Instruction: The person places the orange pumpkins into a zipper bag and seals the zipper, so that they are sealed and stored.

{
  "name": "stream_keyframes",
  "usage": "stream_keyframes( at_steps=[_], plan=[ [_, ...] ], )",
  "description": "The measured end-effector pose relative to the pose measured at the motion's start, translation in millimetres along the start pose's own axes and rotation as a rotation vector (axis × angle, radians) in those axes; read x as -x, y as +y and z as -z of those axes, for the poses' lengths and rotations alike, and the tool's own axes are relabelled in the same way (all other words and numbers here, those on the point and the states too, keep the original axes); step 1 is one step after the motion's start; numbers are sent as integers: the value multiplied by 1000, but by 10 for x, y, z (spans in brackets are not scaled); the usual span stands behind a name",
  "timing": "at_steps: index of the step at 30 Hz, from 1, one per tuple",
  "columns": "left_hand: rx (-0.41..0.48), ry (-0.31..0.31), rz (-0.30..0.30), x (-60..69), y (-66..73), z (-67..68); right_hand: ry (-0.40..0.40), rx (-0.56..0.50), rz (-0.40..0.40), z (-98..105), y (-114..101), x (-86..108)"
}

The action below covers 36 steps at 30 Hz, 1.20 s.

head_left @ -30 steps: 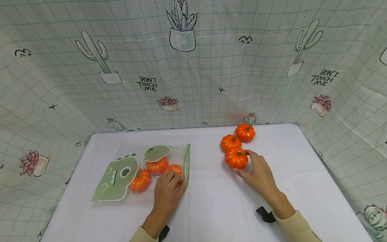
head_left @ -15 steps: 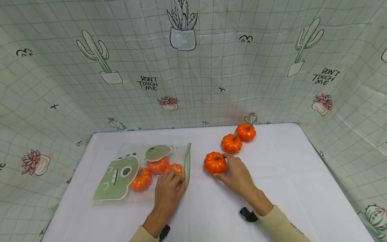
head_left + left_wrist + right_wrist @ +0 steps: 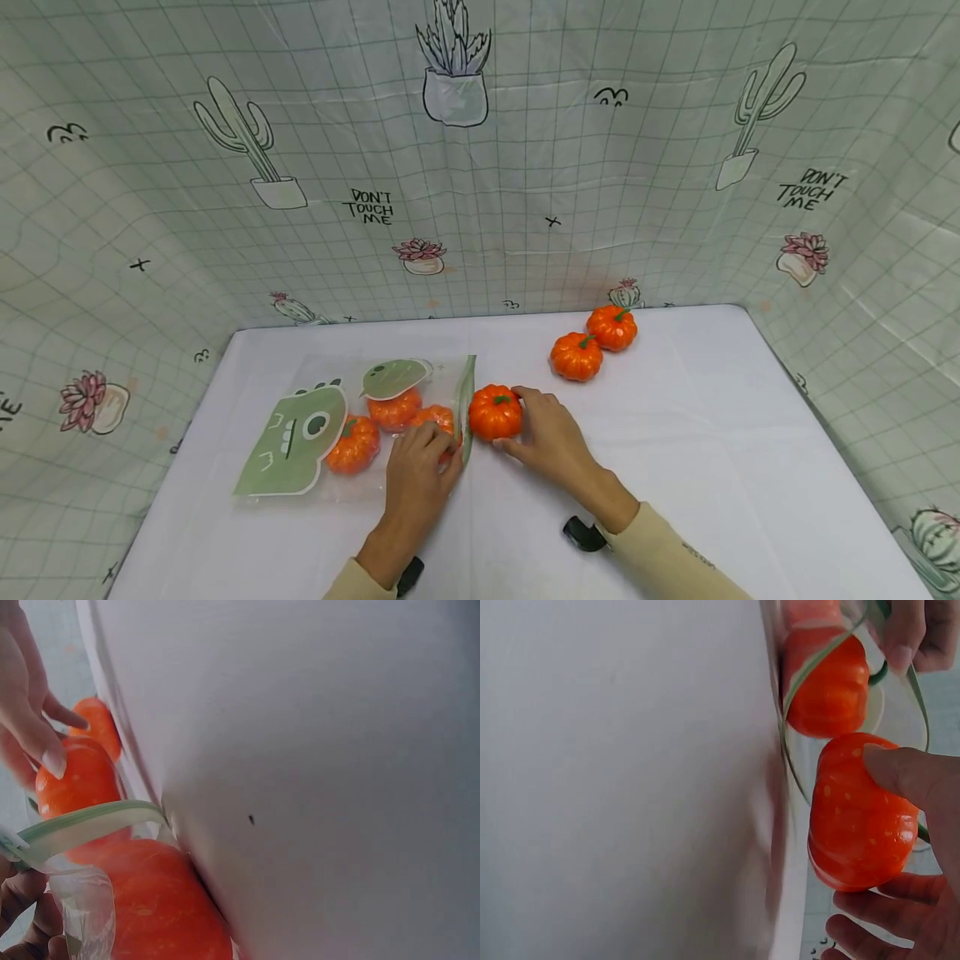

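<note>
Pumpkins (image 3: pixel 352 450), at least three, are already held in the bag (image 3: pixel 273 462) at the worktop's (image 3: pixel 675 417) left, its mouth (image 3: pixel 467 387) pinched by the left hand (image 3: pixel 416 467). Another pumpkin (image 3: pixel 493 414) is gripped by the right hand (image 3: pixel 551 437) beside that mouth; two loose pumpkins (image 3: pixel 576 358), far right, are seemingly left.

We reach in from the near side, our left forearm (image 3: pixel 362 581) sloping far and slightly right, our right forearm (image 3: pixel 660 550) slanting far and left, both in tan sleeves. Our left hand (image 3: pixel 415 477) is turned back upward, its fingers (image 3: pixel 21 892) curled in a pinch. Our right hand (image 3: pixel 551 437), to the right and slightly farther, curves in a grasp, thumb (image 3: pixel 906 774) near and fingers (image 3: pixel 885 911) far, the two hands apart.
</note>
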<state>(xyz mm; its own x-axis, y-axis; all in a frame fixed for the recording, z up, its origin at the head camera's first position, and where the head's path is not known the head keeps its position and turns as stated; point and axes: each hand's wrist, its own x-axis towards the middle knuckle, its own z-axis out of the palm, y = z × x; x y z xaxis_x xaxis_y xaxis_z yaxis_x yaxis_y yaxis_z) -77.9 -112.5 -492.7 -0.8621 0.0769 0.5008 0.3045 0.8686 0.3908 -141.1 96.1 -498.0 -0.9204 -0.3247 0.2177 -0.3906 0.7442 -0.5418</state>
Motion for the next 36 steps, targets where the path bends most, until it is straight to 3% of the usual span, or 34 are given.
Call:
stream_keyframes(
  at_steps=[7, 23, 29, 36],
  plan=[
    [-4, -22, 18, -5, 3, 11, -23, 3, 34, -77, -104, -2],
    [5, 57, -69, -10, -33, -48, -52, 15, 126, -219, -291, -19],
    [10, 46, -60, -1, -34, -48, -75, 32, 167, -281, -288, -31],
    [22, 41, -59, -6, -36, -47, -122, 18, 159, -233, -212, -24]
  ],
)
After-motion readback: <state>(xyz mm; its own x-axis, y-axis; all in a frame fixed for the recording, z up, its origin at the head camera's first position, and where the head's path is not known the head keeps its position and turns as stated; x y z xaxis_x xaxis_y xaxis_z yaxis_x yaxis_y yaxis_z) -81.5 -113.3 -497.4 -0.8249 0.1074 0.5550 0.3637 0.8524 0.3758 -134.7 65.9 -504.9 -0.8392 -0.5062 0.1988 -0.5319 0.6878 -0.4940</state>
